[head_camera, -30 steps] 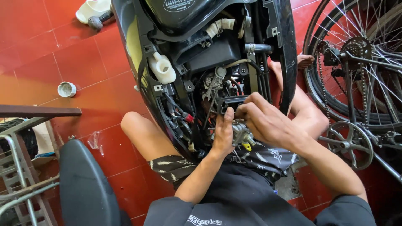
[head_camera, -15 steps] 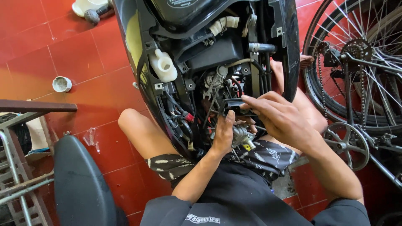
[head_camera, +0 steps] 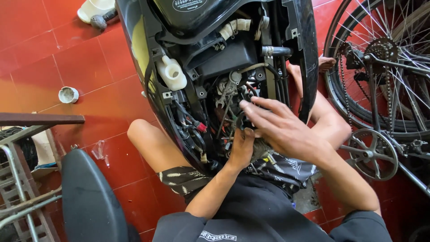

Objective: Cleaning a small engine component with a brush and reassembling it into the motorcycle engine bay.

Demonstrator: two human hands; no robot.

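Deep inside the opened black scooter body (head_camera: 309, 67), my left hand (head_camera: 241, 150) gripped what looked like a dirty engine part (head_camera: 260, 148); my right hand (head_camera: 282, 127) hovered above with fingers spread, wiring unfinished.

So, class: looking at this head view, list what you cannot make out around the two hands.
- What the left hand grips: hidden by its own fingers and the right hand.
- Wiring behind the right hand: covered by it.
- Bicycle wheel: cut off by the right edge.
- Black seat: cut off at the bottom edge.
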